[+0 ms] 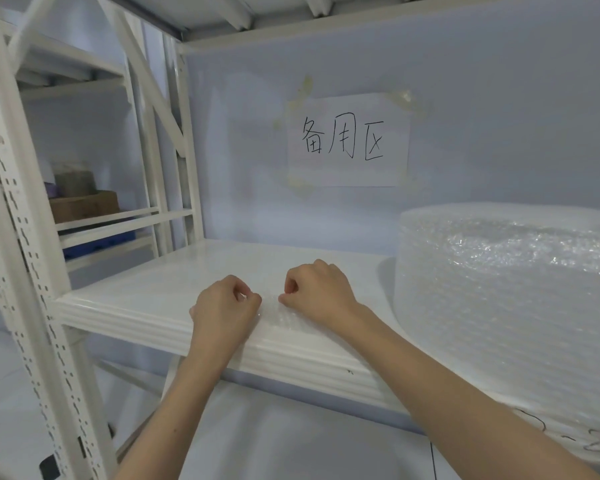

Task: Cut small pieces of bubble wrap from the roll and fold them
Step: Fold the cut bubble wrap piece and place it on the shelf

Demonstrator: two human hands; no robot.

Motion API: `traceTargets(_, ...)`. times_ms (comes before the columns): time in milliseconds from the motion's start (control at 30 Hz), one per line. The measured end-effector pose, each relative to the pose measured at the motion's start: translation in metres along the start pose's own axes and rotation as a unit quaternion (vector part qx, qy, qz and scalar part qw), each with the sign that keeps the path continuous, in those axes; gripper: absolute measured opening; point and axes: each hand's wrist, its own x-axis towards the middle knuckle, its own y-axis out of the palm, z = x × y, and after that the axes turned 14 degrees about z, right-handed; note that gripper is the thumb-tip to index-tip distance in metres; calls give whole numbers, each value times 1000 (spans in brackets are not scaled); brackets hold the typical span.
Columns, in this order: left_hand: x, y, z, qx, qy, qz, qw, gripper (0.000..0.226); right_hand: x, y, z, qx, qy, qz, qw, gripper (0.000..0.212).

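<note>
Head view: small piece of bubble wrap [274,315] flat on the white shelf [146,299], near the front edge, between the two hands. Left hand [222,306] curled, thumb and forefinger pinching the piece's left edge. Right hand [317,292] curled likewise, pinching the right edge, knuckles up. Big bubble wrap roll [506,306] on the same shelf, just right of the hands. Paper sign [349,140] with handwritten characters taped to the pale back wall, far centre. Cardboard box [84,204] on the neighbouring rack, far left.
</note>
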Motion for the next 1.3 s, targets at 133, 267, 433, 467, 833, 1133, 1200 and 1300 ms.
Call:
traceTargets(133, 1, 1, 0, 45, -5, 15, 999, 4, -5, -6, 2, -6, 4, -41, 999, 24)
traceTargets(267, 0, 1, 2, 50, 0, 20, 999, 7, -30, -23, -4, 117, 9, -104, 988, 28)
traceTargets(433, -7, 3, 3, 4, 68, 19, 998, 21, -91, -27, -23, 78, 23, -16, 997, 38)
traceTargets(467, -9, 2, 3, 11, 83, 29, 996, 22, -101, -24, -27, 60, 31, 1, 998, 41)
traceTargets(833, -7, 3, 2, 58, 64, 97, 992, 29, -119, -12, -38, 90, 60, 96, 989, 34)
traceTargets(1133, -14, 2, 0, 113, 190, 130, 967, 56, -118, -10, -36, 73, 52, 117, 989, 26)
traceTargets(1200, -21, 8, -5, 174, 209, 163, 948, 63, -117, -10, -37, 63, 53, 124, 989, 44)
traceTargets(1300, -28, 15, -10, 220, 219, 191, 931, 67, -117, -10, -36, 61, 56, 115, 990, 51)
